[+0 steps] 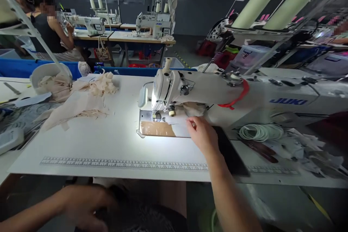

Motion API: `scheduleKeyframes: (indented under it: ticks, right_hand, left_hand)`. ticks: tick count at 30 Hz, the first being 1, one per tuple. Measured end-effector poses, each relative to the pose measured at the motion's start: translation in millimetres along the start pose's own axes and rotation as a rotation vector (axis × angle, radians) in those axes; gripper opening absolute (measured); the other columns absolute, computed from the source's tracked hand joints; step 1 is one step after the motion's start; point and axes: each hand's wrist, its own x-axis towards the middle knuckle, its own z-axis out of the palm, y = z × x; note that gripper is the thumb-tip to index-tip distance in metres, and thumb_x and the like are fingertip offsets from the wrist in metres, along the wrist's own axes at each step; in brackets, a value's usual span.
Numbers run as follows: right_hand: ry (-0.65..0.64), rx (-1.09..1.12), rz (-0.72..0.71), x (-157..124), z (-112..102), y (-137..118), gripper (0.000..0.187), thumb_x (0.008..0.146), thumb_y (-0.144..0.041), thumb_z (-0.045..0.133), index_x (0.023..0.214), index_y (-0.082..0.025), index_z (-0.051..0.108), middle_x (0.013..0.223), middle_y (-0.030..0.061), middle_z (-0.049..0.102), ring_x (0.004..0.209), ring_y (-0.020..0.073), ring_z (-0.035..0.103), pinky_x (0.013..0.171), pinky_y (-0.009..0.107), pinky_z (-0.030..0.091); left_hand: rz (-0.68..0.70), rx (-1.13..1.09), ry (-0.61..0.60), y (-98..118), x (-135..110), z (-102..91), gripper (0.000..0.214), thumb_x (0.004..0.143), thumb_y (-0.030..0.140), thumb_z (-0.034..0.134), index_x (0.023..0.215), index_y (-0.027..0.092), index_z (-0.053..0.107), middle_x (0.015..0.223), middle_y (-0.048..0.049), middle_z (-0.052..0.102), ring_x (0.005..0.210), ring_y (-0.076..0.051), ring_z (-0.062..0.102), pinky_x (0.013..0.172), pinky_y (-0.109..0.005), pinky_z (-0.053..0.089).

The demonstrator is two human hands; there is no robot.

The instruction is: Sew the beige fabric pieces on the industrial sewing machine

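Note:
A white sewing machine stands on the table, its lamp lighting the needle area. My right hand reaches in from the right, fingers curled and pinched at the edge of a pale fabric piece on the machine bed, to the right of the needle. Beige cloth is bunched under the machine arm, behind that hand. Down at the lower left, below the table edge and over my lap, my left hand is smeared by motion. Its fingers are too blurred to read, and I see nothing held in it.
Beige fabric pieces lie left of the machine, beside a white bin of scraps. A printed ruler runs along the front edge. Coiled pale cord and dark-red-handled snips lie at right. Thread cones stand above; a co-worker sits behind.

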Motion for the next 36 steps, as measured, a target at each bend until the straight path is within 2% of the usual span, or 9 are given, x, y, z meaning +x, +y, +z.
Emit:
scheduleKeyframes:
  ticks: [3,6,9,13,18,22,27,32,36]
  right_hand:
    - [-0.018,-0.11,0.015,23,17,10,0.017,0.091,-0.024,0.055,0.087,-0.022,0.072,0.097,0.0112,0.073,0.073,0.0224,0.066,0.056,0.032,0.043]
    - [-0.018,-0.108,-0.01,23,25,11,0.015,0.091,-0.024,0.056,0.085,-0.022,0.07,0.095,0.009,0.071,0.069,0.0194,0.062,0.053,0.03,0.036]
    - [-0.014,-0.102,-0.033,17,26,14,0.016,0.093,-0.024,0.054,0.085,-0.021,0.068,0.092,0.0076,0.07,0.068,0.0177,0.061,0.053,0.029,0.032]
    - [0.002,-0.083,-0.067,14,24,20,0.014,0.094,-0.025,0.054,0.086,-0.022,0.066,0.091,0.0065,0.069,0.07,0.0176,0.061,0.055,0.028,0.034]
    - [0.065,-0.026,-0.096,13,22,27,0.019,0.097,-0.032,0.052,0.085,-0.022,0.063,0.094,0.0075,0.069,0.069,0.0176,0.061,0.055,0.028,0.036]
    - [0.118,0.14,-0.168,13,19,31,0.017,0.093,-0.033,0.054,0.083,-0.023,0.063,0.103,0.0073,0.072,0.06,0.0139,0.055,0.059,0.028,0.043]
    - [-0.026,0.128,-0.143,12,16,32,0.008,0.087,-0.028,0.06,0.082,-0.024,0.064,0.102,0.0054,0.071,0.066,0.0159,0.062,0.057,0.029,0.042]
    - [-0.081,0.097,-0.125,11,16,31,0.008,0.086,-0.028,0.059,0.084,-0.024,0.066,0.103,0.0056,0.07,0.075,0.0185,0.065,0.056,0.028,0.04]
    - [-0.07,0.123,-0.1,12,17,32,0.013,0.087,-0.032,0.056,0.082,-0.024,0.066,0.102,0.0061,0.07,0.073,0.0183,0.063,0.057,0.029,0.04]
  left_hand:
    - [0.177,-0.134,0.003,67,45,-27.4,0.039,0.097,0.04,0.062,0.133,0.027,0.069,0.119,-0.0097,0.077,0.107,-0.025,0.074,0.093,-0.032,0.059]
    - [0.206,-0.033,0.212,97,104,-51.1,0.032,0.103,0.03,0.053,0.133,0.023,0.063,0.127,-0.0127,0.071,0.116,-0.023,0.068,0.104,-0.037,0.056]
    - [0.231,0.205,0.425,83,170,-61.3,0.029,0.102,0.025,0.048,0.128,0.019,0.06,0.125,-0.0155,0.068,0.118,-0.026,0.065,0.104,-0.043,0.056]
    - [0.105,0.438,0.642,48,245,-66.4,0.034,0.097,0.02,0.048,0.13,0.014,0.055,0.125,-0.0202,0.064,0.12,-0.031,0.063,0.102,-0.049,0.056]
    - [-0.088,0.452,0.76,39,288,-76.8,0.042,0.091,0.019,0.054,0.132,0.015,0.053,0.138,-0.02,0.059,0.127,-0.033,0.061,0.108,-0.048,0.054]
    - [-0.236,0.389,0.804,49,300,-80.6,0.03,0.093,0.022,0.054,0.121,0.013,0.059,0.134,-0.0216,0.062,0.125,-0.035,0.062,0.106,-0.047,0.054]
    - [-0.209,0.362,0.753,63,289,-76.6,0.015,0.1,0.025,0.047,0.094,0.019,0.059,0.104,-0.0139,0.069,0.102,-0.028,0.067,0.088,-0.039,0.055]
    - [-0.169,0.13,0.694,52,234,-79.7,0.022,0.1,0.032,0.046,0.08,0.023,0.045,0.066,0.0017,0.056,0.063,-0.016,0.058,0.062,-0.028,0.047]
    - [-0.272,0.119,0.714,33,176,-105.2,0.024,0.095,0.037,0.05,0.076,0.022,0.048,0.062,0.0034,0.053,0.06,-0.015,0.053,0.059,-0.027,0.039]
